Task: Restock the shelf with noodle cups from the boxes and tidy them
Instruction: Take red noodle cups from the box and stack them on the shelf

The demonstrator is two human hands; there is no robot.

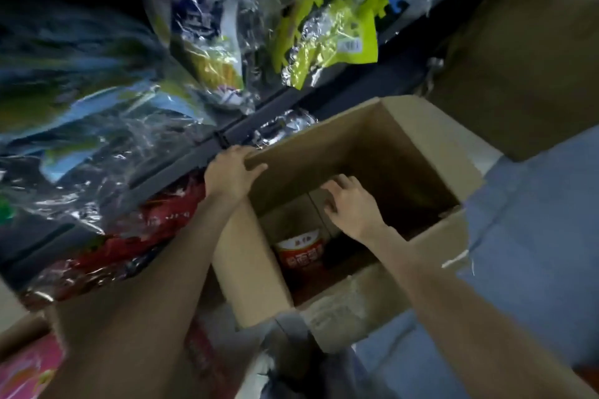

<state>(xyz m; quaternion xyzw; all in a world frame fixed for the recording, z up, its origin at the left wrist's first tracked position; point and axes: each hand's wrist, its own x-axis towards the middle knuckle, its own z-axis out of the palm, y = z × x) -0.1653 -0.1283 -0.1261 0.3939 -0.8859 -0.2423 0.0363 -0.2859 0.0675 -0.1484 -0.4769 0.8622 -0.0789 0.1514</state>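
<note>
The open box [356, 172] is sitting on the floor right against the shelf, and it is looking nearly spent: just one noodle cup [299, 251], red and white, is showing down at the bottom near corner, with bare cardboard beside it. The deeper far side is sitting in shadow, so I cannot tell whether more are hiding there.

The left hand [231, 172] is gripping the box's far left corner, fingers curled over the rim, steadying it. The right hand [351, 204] is reaching down inside with fingers loosely spread, holding nothing, hovering above and to the right of that cup.

So by my reading this box is almost emptied, and that cup is waiting to be lifted out; the tidying I cannot judge, since no row of cups is showing on the shelf.

The shelf [207, 139] is carrying shiny snack bags [334, 36] above its dark rail and red packets [168, 217] below. The floor [534, 236] is blue-grey, the light dim, and another box [518, 58] is looming at upper right.
</note>
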